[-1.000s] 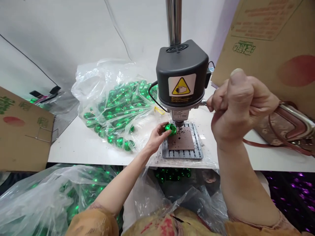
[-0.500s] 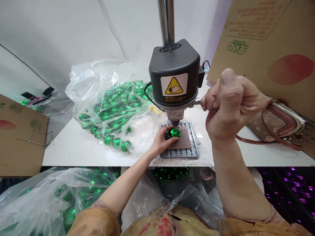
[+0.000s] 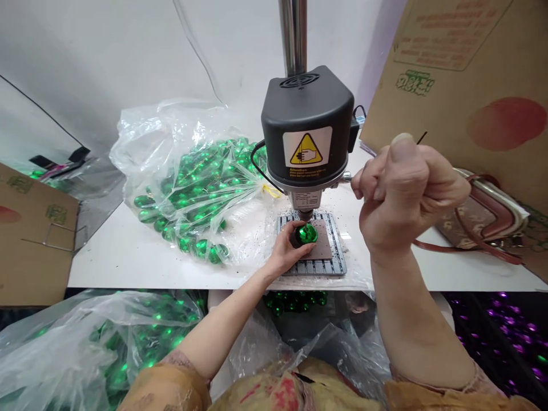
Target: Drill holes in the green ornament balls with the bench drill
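Observation:
My left hand (image 3: 293,248) lies low over the drill press base, thumb and fingers curled round a shiny green ball (image 3: 307,233). The ball rests on a brown board (image 3: 324,242) on the slotted metal base (image 3: 340,265), right under the chuck and bit (image 3: 305,216). Raised at the right, my right hand (image 3: 406,191) is closed round the feed handle (image 3: 346,177) of the black drill press (image 3: 307,125); most of the handle is hidden by the fingers. A thin dark tip (image 3: 422,137) sticks up behind that fist.
Left of the press, a clear plastic bag (image 3: 143,134) of green balls lies on the white table (image 3: 107,268). Cardboard boxes (image 3: 454,97) flank both sides. A handbag (image 3: 488,214) sits at right. Below the table edge are another bag of green balls (image 3: 55,348) and purple balls (image 3: 514,331).
My left hand and the green ball have shifted slightly to the right on the board. My right hand stays on the handle, a little higher in view, and more of the dark tip shows.

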Available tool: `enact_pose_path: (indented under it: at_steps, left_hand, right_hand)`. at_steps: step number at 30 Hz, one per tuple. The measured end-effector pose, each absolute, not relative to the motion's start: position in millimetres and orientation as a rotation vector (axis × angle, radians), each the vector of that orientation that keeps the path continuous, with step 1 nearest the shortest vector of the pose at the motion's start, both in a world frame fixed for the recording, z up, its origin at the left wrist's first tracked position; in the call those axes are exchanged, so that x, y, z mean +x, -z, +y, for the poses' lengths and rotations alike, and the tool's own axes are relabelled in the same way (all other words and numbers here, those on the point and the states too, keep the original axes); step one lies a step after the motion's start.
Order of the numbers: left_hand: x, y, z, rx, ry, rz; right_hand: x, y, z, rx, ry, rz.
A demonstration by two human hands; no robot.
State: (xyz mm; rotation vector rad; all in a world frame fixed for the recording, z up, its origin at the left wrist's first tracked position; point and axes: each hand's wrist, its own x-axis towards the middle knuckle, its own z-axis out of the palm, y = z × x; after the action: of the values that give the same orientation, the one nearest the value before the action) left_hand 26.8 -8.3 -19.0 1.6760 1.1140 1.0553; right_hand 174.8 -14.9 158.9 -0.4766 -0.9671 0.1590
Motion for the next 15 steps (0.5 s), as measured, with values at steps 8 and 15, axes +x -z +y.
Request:
enact_pose_path:
  at_steps: [8,15]
  left_hand:
    - [26.6,21.3,-8.8,1.689,-1.070,1.093]
    - [26.0,23.7,-7.3,1.686,-1.077,1.049]
  right_hand:
    - [175.3,-145.8,-17.4,-0.456,-0.078,-0.998]
    - [177.5,-132.1,-16.3,-0.388,-0.057,-1.016]
